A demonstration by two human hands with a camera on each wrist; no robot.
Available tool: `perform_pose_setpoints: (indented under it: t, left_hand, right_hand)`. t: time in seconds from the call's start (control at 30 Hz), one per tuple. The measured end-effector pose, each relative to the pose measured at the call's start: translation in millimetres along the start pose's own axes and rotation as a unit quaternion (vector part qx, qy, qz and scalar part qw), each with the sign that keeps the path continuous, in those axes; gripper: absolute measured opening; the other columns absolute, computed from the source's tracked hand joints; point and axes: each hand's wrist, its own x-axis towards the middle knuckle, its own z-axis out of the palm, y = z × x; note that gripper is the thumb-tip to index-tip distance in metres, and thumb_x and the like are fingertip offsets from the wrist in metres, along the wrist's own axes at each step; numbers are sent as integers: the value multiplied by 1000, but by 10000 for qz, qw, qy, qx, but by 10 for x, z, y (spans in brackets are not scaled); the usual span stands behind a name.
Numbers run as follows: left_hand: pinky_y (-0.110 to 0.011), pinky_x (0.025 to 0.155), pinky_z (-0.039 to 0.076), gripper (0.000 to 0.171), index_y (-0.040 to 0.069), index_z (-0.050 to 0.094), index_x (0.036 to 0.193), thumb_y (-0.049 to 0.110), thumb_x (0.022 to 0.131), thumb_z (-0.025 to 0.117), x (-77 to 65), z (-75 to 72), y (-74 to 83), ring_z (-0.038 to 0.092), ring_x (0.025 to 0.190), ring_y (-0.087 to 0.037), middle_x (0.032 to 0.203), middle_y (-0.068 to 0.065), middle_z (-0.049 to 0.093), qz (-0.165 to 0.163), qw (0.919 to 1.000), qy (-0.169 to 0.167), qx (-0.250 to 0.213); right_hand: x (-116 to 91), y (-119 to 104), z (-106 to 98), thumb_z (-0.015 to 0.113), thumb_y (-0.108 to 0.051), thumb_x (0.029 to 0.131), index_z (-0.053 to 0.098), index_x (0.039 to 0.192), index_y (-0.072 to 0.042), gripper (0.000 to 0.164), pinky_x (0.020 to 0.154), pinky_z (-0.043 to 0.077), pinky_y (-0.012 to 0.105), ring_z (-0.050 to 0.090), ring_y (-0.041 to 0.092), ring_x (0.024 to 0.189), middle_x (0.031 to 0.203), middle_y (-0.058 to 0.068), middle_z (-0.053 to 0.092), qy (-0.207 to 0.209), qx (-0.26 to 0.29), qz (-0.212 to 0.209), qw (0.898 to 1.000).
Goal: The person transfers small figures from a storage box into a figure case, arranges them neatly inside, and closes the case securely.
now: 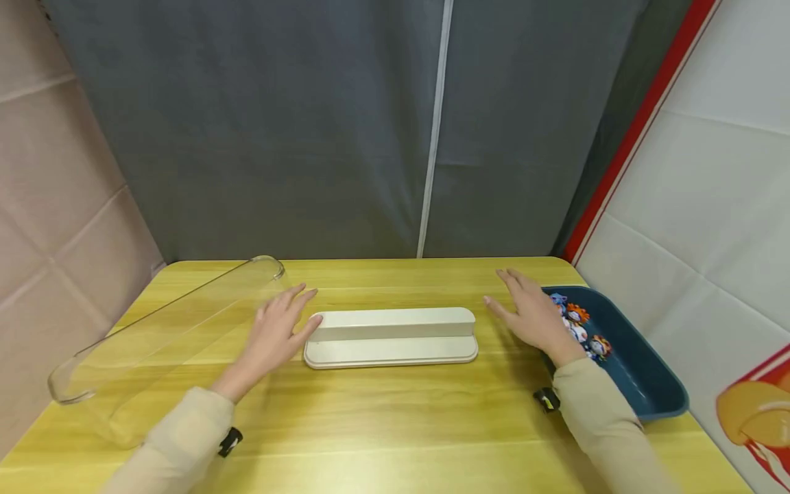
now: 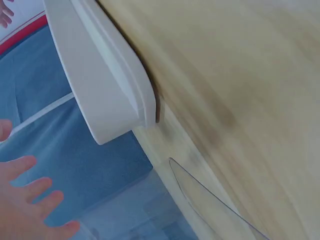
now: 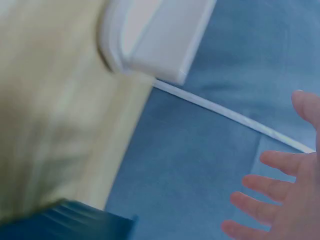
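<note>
A white stepped base [image 1: 391,336] with rounded corners lies in the middle of the wooden table, a raised ledge along its back. My left hand [image 1: 278,326] hovers by its left end, fingers spread and holding nothing; in the head view the thumb overlaps the corner. Beyond the right end, my right hand [image 1: 531,312] is held in the air with its fingers extended and nothing in it. Left of the left hand stands a long clear plastic cover [image 1: 166,329], partly behind that hand and sleeve. In the left wrist view the cover's edge [image 2: 215,197] shows below the base.
A dark blue tray [image 1: 642,363] sits at the table's right side, under the right forearm, with several small colourful figurines [image 1: 579,315] in it. A grey curtain [image 1: 308,137] hangs behind the table, and a white wall panel [image 1: 697,206] borders the right.
</note>
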Motion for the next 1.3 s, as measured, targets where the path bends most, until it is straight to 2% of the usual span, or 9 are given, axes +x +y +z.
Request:
perform_pose_setpoints:
  t: [0.27,0.4,0.5,0.7,0.83,0.93,1.07,1.17,1.3]
  left_hand:
    - [-55,85,29,36,6,53,119,28,90,51,69,-25,-74,39,112,-33,123,-15,46,-454,9955,-163,-812]
    - [-55,88,31,34,6,53,118,26,90,51,73,0,-107,41,111,-34,122,-15,47,-591,9915,-374,-1096]
    - [-55,90,31,33,5,54,117,24,90,51,77,25,-133,40,112,-36,122,-16,47,-616,9892,-511,-1232]
    - [-56,90,29,32,3,54,117,18,89,54,84,71,-181,38,113,-38,122,-17,47,-644,9877,-705,-1235]
    - [-57,88,31,33,3,53,117,18,88,55,71,103,-219,39,110,-40,121,-19,47,-745,9853,-895,-1250]
    - [-56,85,34,35,3,53,118,19,87,56,57,127,-244,42,107,-40,120,-20,47,-843,9827,-1058,-1262]
    - [-53,81,38,38,3,53,118,22,87,57,37,165,-274,46,103,-38,117,-19,48,-901,9796,-1301,-1238]
    - [-52,79,40,38,3,52,119,24,87,56,26,184,-292,47,102,-37,115,-19,50,-898,9777,-1430,-1246]
    - [-51,77,42,39,3,52,119,24,87,57,23,192,-297,48,101,-36,113,-18,51,-889,9769,-1441,-1302]
  right_hand:
    - [10,197,-455,35,-50,91,25,138,-4,66,90,22,62,24,43,121,136,25,24,-200,923,647,9934]
    - [-61,411,-610,35,-46,92,28,136,-1,63,88,25,61,26,44,118,131,28,30,10,1513,880,9846]
    - [-118,608,-648,35,-44,93,33,132,2,61,86,28,60,32,45,113,126,29,36,266,1607,1142,9800]
    - [-194,1216,-494,39,-40,92,41,125,6,56,80,33,57,38,44,104,118,31,43,702,1711,1623,9693]
    - [-147,1888,-204,44,-49,87,47,124,-4,58,65,41,53,47,28,94,111,18,52,737,1831,2038,9589]
    - [-121,2178,-47,48,-55,82,51,121,-11,59,49,43,45,50,15,84,103,7,56,688,1897,2251,9532]
    - [-174,2053,-98,53,-46,84,49,121,-2,57,53,45,37,52,21,85,106,16,55,382,2377,2125,9470]
    - [-241,1782,-203,51,-39,87,42,124,8,60,67,46,40,48,31,93,114,28,47,61,2583,2095,9430]
    - [-293,1550,-258,47,-40,89,33,127,13,67,80,42,48,40,38,104,124,34,34,-346,2575,2316,9375]
